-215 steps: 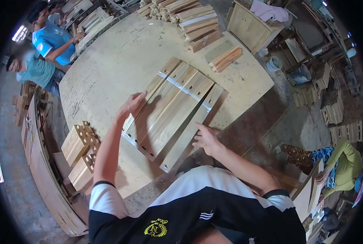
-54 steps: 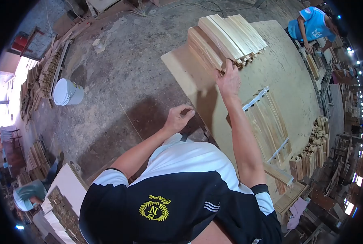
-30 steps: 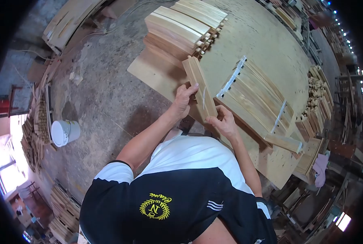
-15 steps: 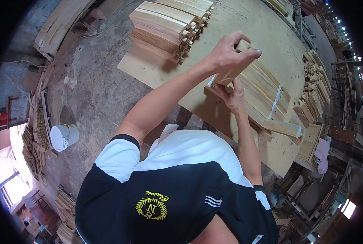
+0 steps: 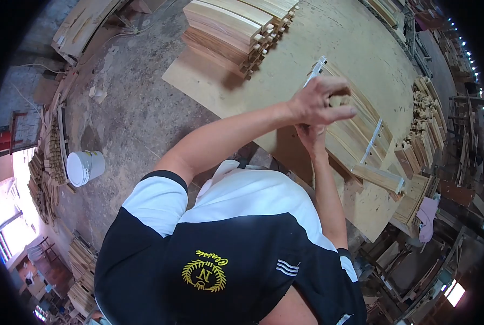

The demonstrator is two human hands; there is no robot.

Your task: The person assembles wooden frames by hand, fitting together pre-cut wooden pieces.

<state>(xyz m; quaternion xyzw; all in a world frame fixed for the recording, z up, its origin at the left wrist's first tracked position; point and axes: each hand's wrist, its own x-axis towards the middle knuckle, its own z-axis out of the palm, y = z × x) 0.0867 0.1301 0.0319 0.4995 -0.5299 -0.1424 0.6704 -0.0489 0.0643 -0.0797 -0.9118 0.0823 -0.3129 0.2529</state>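
My left hand (image 5: 324,103) is closed around the top of a short wooden piece (image 5: 339,101), whose pale end shows between thumb and fingers. Most of this piece is hidden by the hand, which is slightly blurred. Directly below, my right hand (image 5: 311,140) has its fingers curled at the lower part of the same piece, partly covered by my left hand. Beneath both hands lies a row of long wooden slats (image 5: 356,127), with a white strip (image 5: 372,142) across it. A wooden rail (image 5: 378,177) lies along its near end.
A stack of wooden pieces with tenon ends (image 5: 228,38) stands on the sheet (image 5: 372,49) at the far left. More wood pieces (image 5: 425,127) are heaped to the right. A white bucket (image 5: 85,168) stands on the floor; a pink cloth (image 5: 428,216) hangs at the right.
My left hand has come down and slightly right with the top of the wooden piece, now in front of my right hand. A white strip at the slats' far end has come into view.
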